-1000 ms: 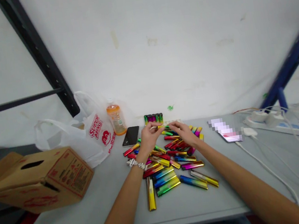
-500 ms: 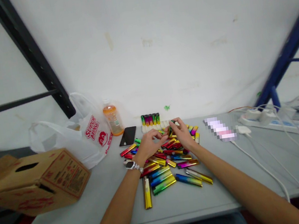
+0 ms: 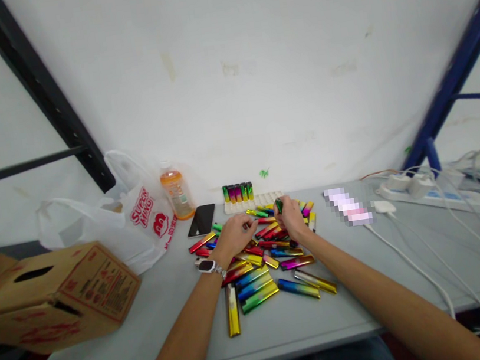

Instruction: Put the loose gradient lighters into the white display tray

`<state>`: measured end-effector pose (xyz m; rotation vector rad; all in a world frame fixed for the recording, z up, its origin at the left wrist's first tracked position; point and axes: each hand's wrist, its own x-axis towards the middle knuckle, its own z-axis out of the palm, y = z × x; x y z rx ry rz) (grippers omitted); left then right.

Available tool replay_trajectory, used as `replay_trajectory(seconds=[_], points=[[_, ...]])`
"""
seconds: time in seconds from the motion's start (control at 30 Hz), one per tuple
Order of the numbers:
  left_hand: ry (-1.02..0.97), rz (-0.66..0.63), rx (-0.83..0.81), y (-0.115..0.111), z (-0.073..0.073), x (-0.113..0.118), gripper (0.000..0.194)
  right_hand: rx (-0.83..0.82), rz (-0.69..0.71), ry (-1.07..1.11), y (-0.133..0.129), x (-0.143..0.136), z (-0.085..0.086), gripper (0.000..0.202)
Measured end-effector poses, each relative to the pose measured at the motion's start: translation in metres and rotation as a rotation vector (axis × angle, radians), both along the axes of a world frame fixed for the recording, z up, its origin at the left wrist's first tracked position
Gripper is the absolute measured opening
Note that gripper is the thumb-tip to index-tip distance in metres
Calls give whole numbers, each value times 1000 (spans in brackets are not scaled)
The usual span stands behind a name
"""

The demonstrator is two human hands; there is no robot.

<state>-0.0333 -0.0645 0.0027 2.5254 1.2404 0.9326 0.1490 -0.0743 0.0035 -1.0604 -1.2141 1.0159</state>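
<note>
Loose shiny two-tone lighters lie in a pile between and in front of my hands. My right hand is closed around a green lighter, whose end pokes out above the fingers. My left hand hovers over the left of the pile with curled fingers; whether anything is between the fingertips is too small to tell. Behind the hands, a white slotted tray holds a row of several upright lighters in green and purple at its left end.
A black phone and an orange bottle stand left of the tray. Further left are a white plastic bag and a cardboard box. To the right lie a blurred-out phone, white cables and a power strip.
My hands have drawn apart. The right hand has closed round the green lighter, which was between both hands before; the left hand has moved slightly away. The view has shifted a little.
</note>
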Motion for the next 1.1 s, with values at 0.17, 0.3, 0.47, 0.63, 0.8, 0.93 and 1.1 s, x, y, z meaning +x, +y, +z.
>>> replay_trajectory(seconds=[0.17,0.3,0.47,0.63,0.8,0.93,1.1], points=[[64,57,31,1,-1,2,26,-110,12,203,-5,-4,4,50],[122,113,78,2,-2,5,28,-114,46,208,-5,-5,3,56],[206,196,122,4,0,13,30,-96,-40,115,-2,-5,0,48],[220,265,154,9,3,19,28,-8,-70,20,4,-4,-6,41],[171,157,56,8,16,4,20,-19,-2,115,3,-3,-5,45],[168,-17,-192,-1,25,-24,25,36,95,158,5,-5,-1,40],[102,-54,-410,-12,26,-41,34,226,58,-119,27,-10,2,32]])
